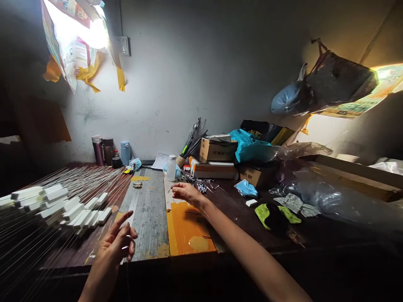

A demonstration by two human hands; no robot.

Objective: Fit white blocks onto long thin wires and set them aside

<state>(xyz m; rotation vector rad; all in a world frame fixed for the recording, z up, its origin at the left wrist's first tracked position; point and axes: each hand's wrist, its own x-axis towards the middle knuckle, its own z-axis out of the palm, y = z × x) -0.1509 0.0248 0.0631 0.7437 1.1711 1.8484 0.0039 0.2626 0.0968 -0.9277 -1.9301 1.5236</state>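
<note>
1. In the head view, the left hand point(118, 240) is half curled, with its pointing finger stuck out. A small white bit point(125, 248) shows by its bent fingers, but I cannot tell if they hold it.
2. The right hand point(185, 193) is ahead and to the right of the left hand. Its fingertips are close together. A tiny thin thing point(170, 189) is at the tips; I cannot tell if they pinch it.
3. Left of the left hand are lots of white blocks point(75, 212) and long thin sticks point(103, 180).
4. Between the hands is a gray board point(149, 214).
5. Just under the right arm is an orange sheet point(184, 228).
6. Just past the right hand is a see-through bottle point(171, 167). Beside that hand, to its right, is a messy pile of small parts point(201, 187).
7. Farther right is a blue mask point(245, 188).
</note>
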